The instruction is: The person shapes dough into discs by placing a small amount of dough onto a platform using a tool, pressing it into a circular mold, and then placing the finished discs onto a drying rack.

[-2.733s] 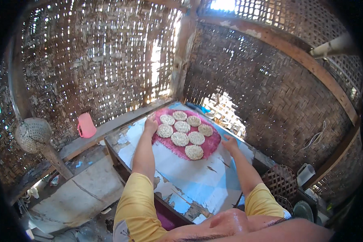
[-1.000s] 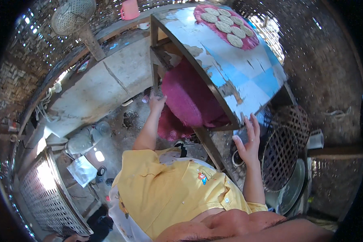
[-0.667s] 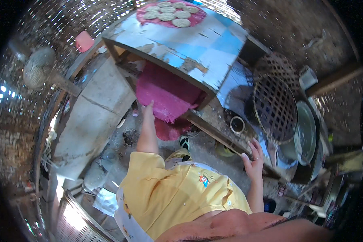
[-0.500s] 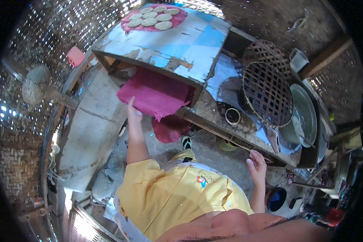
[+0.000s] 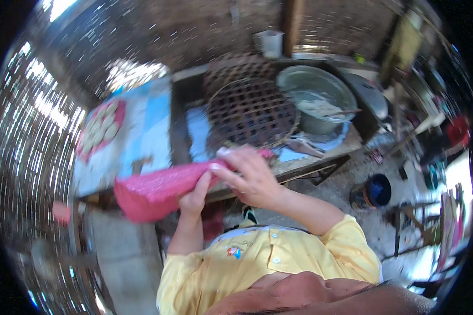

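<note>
- While woven walls [image 5: 37, 131] rise to the left of and behind the blue-and-white bench [image 5: 152, 115], bright light shows through their gaps.
- That blue-and-white bench itself has a painted top with worn patches toward its near edge.
- Adjoining the right side of the blue-and-white bench, a second bench [image 5: 352, 144] carries baskets and a basin.
- A grey slab [image 5: 118, 252] lies nearer the person than the blue-and-white bench, just below its near edge in the view.
- To the right of the blue-and-white bench, past the basket, sits a round basin [image 5: 316, 127] with pale stuff inside and a stick resting on its rim.
- An openwork basket [image 5: 247, 115] stands just right of the blue-and-white bench, with another latticed basket [image 5: 236, 68] behind it.
- The pink cloth [image 5: 152, 191] is held folded or bunched in front of the near edge of the blue-and-white bench, reaching rightward past its corner.
- A pink mat [image 5: 122, 111] lies flat on the blue-and-white bench, toward its left side.
- A dark bucket [image 5: 358, 199] with a blue inside stands on the floor, well to the right of the blue-and-white bench.
- The right hand [image 5: 255, 181], right of the blue-and-white bench, closes on the upper part of the pink cloth, fingers blurred.
- The left hand [image 5: 194, 198], just right of the blue-and-white bench's near corner, grips the same cloth from below.
- A white jug [image 5: 271, 44] stands behind the baskets, to the right of the blue-and-white bench.
- Pale round pieces [image 5: 101, 126] cluster on the mat atop the blue-and-white bench, too blurred to count.
</note>
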